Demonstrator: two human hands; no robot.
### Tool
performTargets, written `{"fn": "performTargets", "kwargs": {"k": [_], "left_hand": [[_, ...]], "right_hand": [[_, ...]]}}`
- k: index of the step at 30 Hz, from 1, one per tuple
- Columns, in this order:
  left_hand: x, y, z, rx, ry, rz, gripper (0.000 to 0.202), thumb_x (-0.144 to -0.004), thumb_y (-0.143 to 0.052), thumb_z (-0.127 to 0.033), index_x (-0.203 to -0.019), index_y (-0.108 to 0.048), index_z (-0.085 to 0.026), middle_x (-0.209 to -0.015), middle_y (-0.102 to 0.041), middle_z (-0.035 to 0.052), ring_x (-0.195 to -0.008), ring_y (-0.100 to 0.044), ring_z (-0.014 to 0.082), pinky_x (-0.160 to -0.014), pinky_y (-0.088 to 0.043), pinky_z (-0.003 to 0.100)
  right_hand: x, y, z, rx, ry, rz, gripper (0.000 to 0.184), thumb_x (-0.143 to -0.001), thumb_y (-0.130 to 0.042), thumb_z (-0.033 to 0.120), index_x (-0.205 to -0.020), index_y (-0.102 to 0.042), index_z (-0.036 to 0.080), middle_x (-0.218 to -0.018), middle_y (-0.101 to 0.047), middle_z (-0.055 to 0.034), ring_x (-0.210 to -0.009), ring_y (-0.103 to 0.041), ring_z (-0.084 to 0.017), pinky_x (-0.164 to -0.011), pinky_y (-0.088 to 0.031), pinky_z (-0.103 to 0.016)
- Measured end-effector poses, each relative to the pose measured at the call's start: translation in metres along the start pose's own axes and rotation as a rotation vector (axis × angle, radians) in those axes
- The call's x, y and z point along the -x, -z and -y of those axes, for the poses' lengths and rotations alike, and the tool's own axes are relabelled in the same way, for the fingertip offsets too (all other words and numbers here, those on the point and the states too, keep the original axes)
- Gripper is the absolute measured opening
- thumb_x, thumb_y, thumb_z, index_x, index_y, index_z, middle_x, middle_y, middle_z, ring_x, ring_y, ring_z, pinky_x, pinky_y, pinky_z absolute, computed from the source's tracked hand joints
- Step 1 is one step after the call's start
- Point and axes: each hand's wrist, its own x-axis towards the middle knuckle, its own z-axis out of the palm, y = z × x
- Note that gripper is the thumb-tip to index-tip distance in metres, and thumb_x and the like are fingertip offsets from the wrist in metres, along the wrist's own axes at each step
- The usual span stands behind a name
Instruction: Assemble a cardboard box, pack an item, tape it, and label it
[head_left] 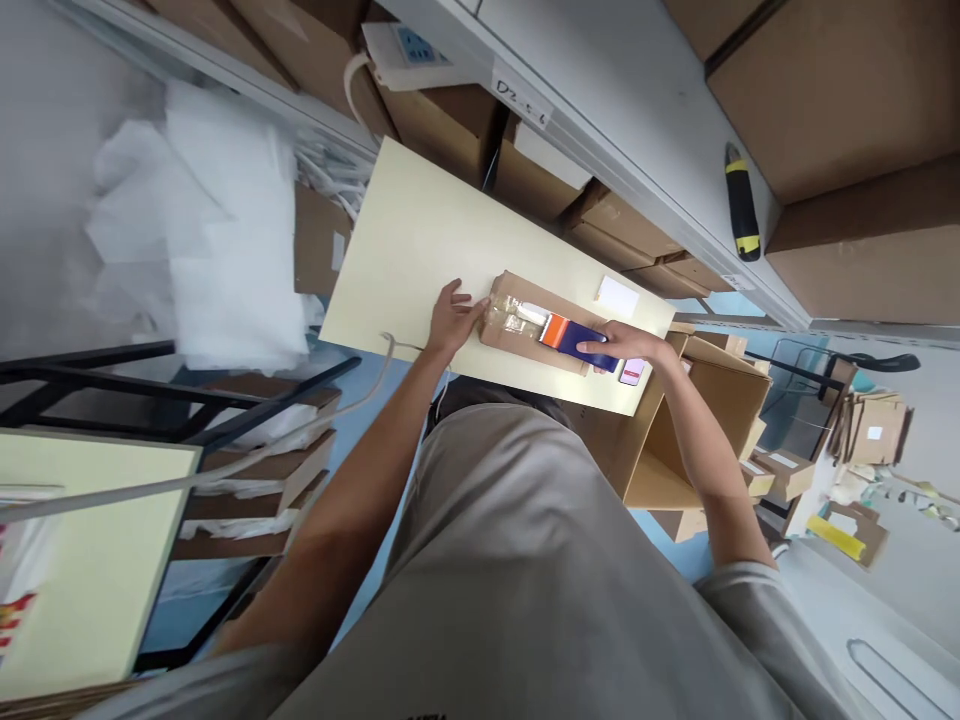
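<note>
We had our left hand (450, 318) spread against the end of the cardboard box (517, 300) on the tabletop (405, 240) and our right hand (626, 347) closed round the tape dispenser (570, 335) atop it, the box looking light, stiff, probably best steadied by its ends.

Tape gun (571, 337) on box (513, 289) on table (405, 250); phone (631, 373) to R.

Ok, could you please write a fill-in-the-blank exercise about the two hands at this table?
1. The left hand rests on one end of the small brown cardboard box, which lies on a pale ____ tabletop.
2. The right hand holds a blue and ____ tape dispenser on the box.
3. The black and yellow utility knife lies on the light grey ____.
Missing words: yellow, orange, shelf.
</note>
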Motion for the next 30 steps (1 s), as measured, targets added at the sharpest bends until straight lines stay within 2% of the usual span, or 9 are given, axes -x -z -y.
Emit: {"fn": "performTargets", "kwargs": {"k": [3, 5, 10, 16, 21, 25, 30], "left_hand": [[0.009, 0.004, -0.014, -0.097, -0.197, -0.024, 0.038, -0.092, -0.085, -0.05, -0.116, -0.083, -0.02, -0.118, -0.084, 0.0103, -0.095, -0.075, 0.0219, -0.091, -0.063, 0.035], [0.015, 0.002, -0.024, -0.162, -0.257, -0.006, 0.03, -0.091, -0.086, -0.048, -0.104, -0.084, -0.02, -0.107, -0.085, 0.0082, -0.087, -0.073, 0.0214, -0.088, -0.062, 0.035], [0.025, -0.01, -0.036, -0.227, -0.201, -0.111, 0.018, -0.085, -0.086, -0.035, -0.095, -0.084, -0.02, -0.099, -0.084, 0.0071, -0.075, -0.069, 0.0195, -0.078, -0.059, 0.035], [0.033, -0.015, -0.043, -0.321, -0.163, -0.182, 0.024, -0.087, -0.082, -0.038, -0.1, -0.084, -0.018, -0.102, -0.084, 0.0084, -0.082, -0.072, 0.0205, -0.087, -0.06, 0.035], [0.038, -0.019, -0.056, -0.388, -0.121, -0.211, 0.02, -0.086, -0.081, -0.036, -0.096, -0.082, -0.019, -0.099, -0.083, 0.0086, -0.087, -0.075, 0.0241, -0.088, -0.062, 0.037], [0.037, -0.021, -0.061, -0.409, -0.117, -0.237, 0.016, -0.084, -0.082, -0.033, -0.091, -0.08, -0.02, -0.099, -0.084, 0.0089, -0.094, -0.078, 0.027, -0.097, -0.063, 0.04], [0.037, -0.023, -0.063, -0.396, -0.072, -0.25, 0.013, -0.081, -0.081, -0.029, -0.089, -0.078, -0.019, -0.096, -0.082, 0.0082, -0.093, -0.076, 0.0255, -0.096, -0.062, 0.038]], "right_hand": [[-0.003, 0.0, -0.008, 0.012, 0.025, 0.004, 0.069, -0.089, -0.08, 0.089, -0.081, -0.071, 0.021, -0.074, -0.08, -0.0046, -0.068, -0.072, -0.018, -0.07, -0.058, -0.029], [-0.006, 0.002, -0.011, 0.03, 0.025, 0.01, 0.071, -0.089, -0.079, 0.09, -0.078, -0.072, 0.02, -0.074, -0.08, -0.0053, -0.069, -0.073, -0.019, -0.071, -0.058, -0.029], [-0.015, 0.005, -0.019, 0.011, 0.095, 0.066, 0.071, -0.084, -0.083, 0.09, -0.075, -0.072, 0.02, -0.072, -0.08, -0.0046, -0.068, -0.072, -0.019, -0.072, -0.059, -0.029], [-0.015, 0.002, -0.021, 0.107, 0.118, -0.014, 0.07, -0.083, -0.087, 0.087, -0.073, -0.071, 0.019, -0.068, -0.075, -0.0053, -0.067, -0.068, -0.018, -0.067, -0.053, -0.029], [-0.004, 0.001, -0.015, 0.181, 0.137, -0.059, 0.069, -0.085, -0.086, 0.086, -0.087, -0.077, 0.017, -0.065, -0.069, -0.0027, -0.067, -0.064, -0.018, -0.065, -0.049, -0.03], [-0.003, 0.002, -0.019, 0.119, 0.159, -0.045, 0.072, -0.089, -0.081, 0.086, -0.091, -0.079, 0.015, -0.066, -0.072, -0.0022, -0.072, -0.061, -0.017, -0.07, -0.049, -0.029], [-0.011, 0.003, -0.022, 0.038, 0.187, -0.083, 0.074, -0.091, -0.08, 0.086, -0.091, -0.079, 0.012, -0.068, -0.075, -0.0024, -0.08, -0.061, -0.016, -0.075, -0.049, -0.027]]}}
